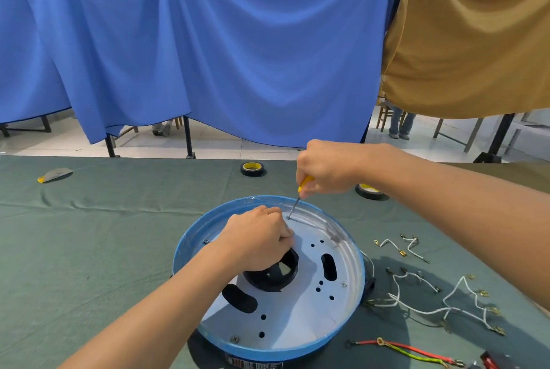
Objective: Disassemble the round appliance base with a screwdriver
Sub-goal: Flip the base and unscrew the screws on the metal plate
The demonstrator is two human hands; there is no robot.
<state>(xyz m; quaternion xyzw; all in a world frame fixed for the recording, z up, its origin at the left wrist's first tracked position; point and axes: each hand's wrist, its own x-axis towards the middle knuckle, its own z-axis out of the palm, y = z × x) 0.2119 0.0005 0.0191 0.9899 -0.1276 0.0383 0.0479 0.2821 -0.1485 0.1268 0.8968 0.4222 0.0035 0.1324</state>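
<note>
The round appliance base (342, 306), blue-rimmed with a shiny metal inner plate, lies on the green table in front of me. A black ring (269, 277) sits at its centre. My right hand (326, 170) grips a yellow-handled screwdriver (300, 193); its tip stands on a screw (288, 217) near the far rim of the plate. My left hand (260, 239) rests on the plate over the black ring, fingers curled round the ring's far edge, steadying the base. Other small screws sit near the plate's rim.
Loose white wires (440, 300) with metal terminals lie to the right of the base, a red and a yellow-green wire (407, 350) at the front right. Two rolls of black tape (253, 168) (370, 190) and a utility knife (55, 175) lie farther back.
</note>
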